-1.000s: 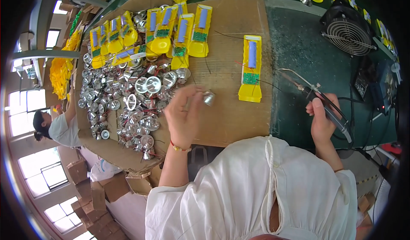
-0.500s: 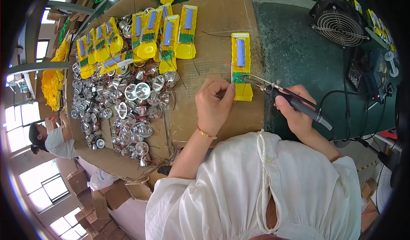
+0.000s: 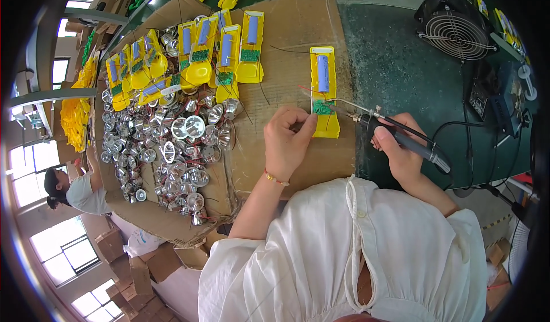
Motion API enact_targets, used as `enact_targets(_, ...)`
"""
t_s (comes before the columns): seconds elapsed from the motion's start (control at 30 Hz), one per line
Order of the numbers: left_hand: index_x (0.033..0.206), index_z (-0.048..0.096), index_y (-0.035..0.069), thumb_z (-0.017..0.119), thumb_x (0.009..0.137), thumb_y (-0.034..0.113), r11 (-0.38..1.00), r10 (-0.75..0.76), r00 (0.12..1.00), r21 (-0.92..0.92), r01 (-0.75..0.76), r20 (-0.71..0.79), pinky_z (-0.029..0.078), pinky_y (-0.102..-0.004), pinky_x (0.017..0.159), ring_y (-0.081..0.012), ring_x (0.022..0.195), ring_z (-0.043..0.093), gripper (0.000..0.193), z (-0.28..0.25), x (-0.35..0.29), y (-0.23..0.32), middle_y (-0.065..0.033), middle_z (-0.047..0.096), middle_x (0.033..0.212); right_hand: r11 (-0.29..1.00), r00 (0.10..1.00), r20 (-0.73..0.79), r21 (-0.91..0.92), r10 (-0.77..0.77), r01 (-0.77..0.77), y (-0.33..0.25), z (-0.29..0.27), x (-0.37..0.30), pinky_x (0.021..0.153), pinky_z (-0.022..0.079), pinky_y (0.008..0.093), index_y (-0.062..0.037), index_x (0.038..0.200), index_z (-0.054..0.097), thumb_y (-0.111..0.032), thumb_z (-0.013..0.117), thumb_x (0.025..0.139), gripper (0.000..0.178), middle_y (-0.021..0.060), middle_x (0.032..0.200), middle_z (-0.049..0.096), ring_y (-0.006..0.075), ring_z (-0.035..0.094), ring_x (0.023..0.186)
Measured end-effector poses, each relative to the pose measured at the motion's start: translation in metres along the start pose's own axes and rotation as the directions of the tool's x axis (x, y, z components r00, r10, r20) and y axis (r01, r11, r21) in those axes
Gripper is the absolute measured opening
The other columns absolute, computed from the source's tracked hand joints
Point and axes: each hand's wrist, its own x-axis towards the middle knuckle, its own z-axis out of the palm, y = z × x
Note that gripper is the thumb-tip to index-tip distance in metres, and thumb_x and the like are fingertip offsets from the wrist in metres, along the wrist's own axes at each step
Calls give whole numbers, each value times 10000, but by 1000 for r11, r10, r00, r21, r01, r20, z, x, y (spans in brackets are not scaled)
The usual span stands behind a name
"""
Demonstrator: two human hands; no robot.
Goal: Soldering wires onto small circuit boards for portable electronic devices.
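Observation:
A yellow plastic housing (image 3: pixel 326 128) lies on the cardboard in front of me, with a blue cylindrical battery cell (image 3: pixel 323 74) and a green circuit board (image 3: pixel 322 107) in it. My right hand (image 3: pixel 401 144) grips a soldering iron (image 3: pixel 395 137) with a thin metal feed tube; its tip is at the board's right side. At the board's left edge, my left hand (image 3: pixel 288 134) has thumb and forefinger pinched together. Whatever those fingers hold is too small to make out. A thin red wire sticks out left of the housing.
Many silver reflector cups (image 3: pixel 172 150) fill a cardboard box on the left, with several yellow housings (image 3: pixel 250 47) lying over its far side. A black fan (image 3: pixel 455 32) stands at the back right, near a soldering station (image 3: pixel 499 107). Another person (image 3: pixel 83 190) is at far left.
The iron's tip and my left fingers stay close to the board. The whole view has shifted slightly; otherwise little differs.

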Motion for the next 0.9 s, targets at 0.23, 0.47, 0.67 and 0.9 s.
enact_targets(0.23,713,600,-45,647,773,51,999,-29,1000,-22,29,-4,429,-226,515,-95,568,534,122,-2,1,-4,-68,564,725,998,999,18,-47,-32,33,-3,-2,-2,546,453,211,10,862,542,-86,642,803,151,61,692,606,80,560,608)
enact_targets(0.47,805,630,-17,626,816,82,964,-87,988,-262,50,-130,456,-215,615,-85,701,569,100,-8,-10,-5,-63,606,854,998,1000,-22,-61,-5,4,-8,-9,-7,550,459,214,12,865,537,-87,643,800,159,70,694,609,91,571,607)
enact_targets(0.67,881,693,63,695,725,82,945,311,944,66,-319,111,400,-319,870,-231,1050,473,157,-21,-27,-11,-85,544,1062,999,999,-13,-28,37,-37,-5,-13,-11,551,459,212,14,869,535,-81,643,797,162,73,701,612,90,574,611)
enact_targets(0.9,762,682,54,710,699,107,978,165,984,121,-171,60,405,-312,774,-222,889,493,86,-6,-13,-5,-62,541,876,990,997,39,-126,-60,65,-7,-9,-11,533,467,230,21,875,519,-72,609,815,143,90,679,590,107,560,584)
